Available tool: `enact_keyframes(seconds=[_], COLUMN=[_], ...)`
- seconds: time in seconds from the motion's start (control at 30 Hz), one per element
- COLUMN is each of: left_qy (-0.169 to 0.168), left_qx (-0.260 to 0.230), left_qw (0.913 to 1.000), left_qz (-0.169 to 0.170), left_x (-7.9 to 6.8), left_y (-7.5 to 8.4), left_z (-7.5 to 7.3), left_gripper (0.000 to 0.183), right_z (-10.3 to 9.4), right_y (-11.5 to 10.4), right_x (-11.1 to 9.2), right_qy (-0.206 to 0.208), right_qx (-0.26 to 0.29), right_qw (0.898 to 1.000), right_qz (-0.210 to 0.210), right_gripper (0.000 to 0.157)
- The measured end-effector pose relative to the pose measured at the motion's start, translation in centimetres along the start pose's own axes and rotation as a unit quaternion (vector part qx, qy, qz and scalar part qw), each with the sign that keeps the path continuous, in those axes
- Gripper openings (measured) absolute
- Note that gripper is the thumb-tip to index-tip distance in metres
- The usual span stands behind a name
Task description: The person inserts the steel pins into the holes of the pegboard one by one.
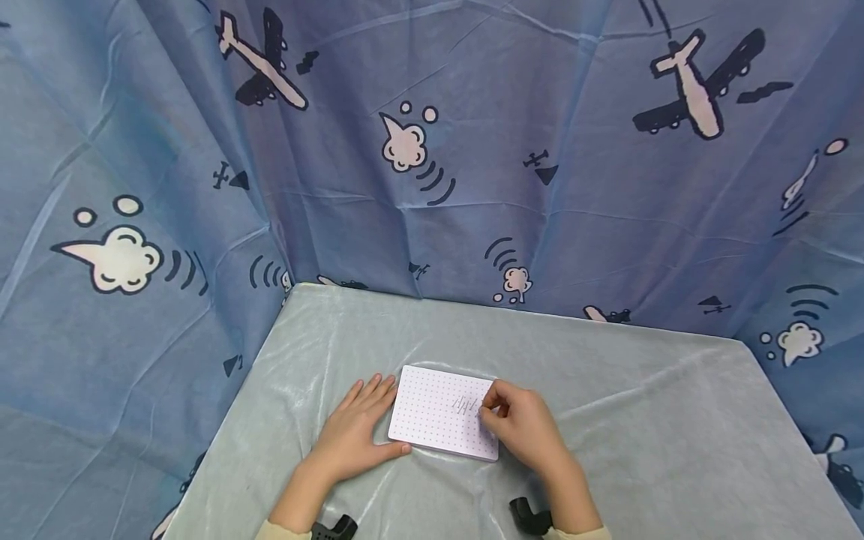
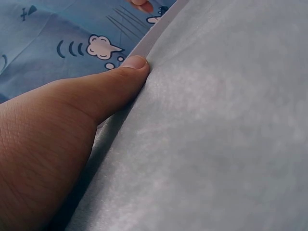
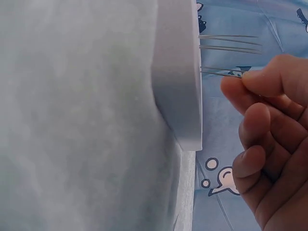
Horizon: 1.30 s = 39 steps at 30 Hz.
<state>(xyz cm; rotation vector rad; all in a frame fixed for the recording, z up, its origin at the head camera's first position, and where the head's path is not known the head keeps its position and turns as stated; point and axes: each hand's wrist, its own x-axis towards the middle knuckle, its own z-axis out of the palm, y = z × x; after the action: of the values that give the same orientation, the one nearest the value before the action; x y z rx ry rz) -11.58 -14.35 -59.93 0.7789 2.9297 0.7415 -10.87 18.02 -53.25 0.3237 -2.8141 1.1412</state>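
No words, numbers, labels or brand names can be read on the white dotted board (image 1: 432, 412), the desk (image 1: 661, 427) or the blue cloth (image 1: 472, 232) behind the desk's far edge.

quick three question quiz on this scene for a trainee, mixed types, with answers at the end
1. What does the right hand pinch? a) the cloth b) a pin c) nothing
2. True or false: the left hand also pinches a pin.
3. Fill the gap: in the head view, the thumb of the left hand lies by the near ___ corner of the board.

Key: 1 b; 2 false; 3 left
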Motion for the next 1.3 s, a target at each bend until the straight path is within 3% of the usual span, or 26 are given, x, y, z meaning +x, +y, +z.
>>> enact_keyframes(seconds=[0.8,1.1,1.3], left_qy=[0.003,0.008,-0.001], left_qx=[-0.003,-0.004,-0.005], left_qw=[1.0000,1.0000,1.0000], left_qz=[0.001,0.001,-0.001], left_x=[0.1,0.0,0.1], left_y=[0.2,0.1,0.0], left_z=[0.0,0.2,0.1], left_gripper=[0.110,0.110,0.110], right_z=[0.2,-0.4,-2.4], right_y=[-0.2,0.2,1.1], right_x=[0.1,0.1,0.1], right_qy=[-0.021,-0.041,-0.014], right_qx=[-0.066,-0.045,-0.070], right_qw=[0.997,0.998,0.996], right_qz=[-0.027,0.011,0.059], right_gripper=[0.033,0.025,0.011])
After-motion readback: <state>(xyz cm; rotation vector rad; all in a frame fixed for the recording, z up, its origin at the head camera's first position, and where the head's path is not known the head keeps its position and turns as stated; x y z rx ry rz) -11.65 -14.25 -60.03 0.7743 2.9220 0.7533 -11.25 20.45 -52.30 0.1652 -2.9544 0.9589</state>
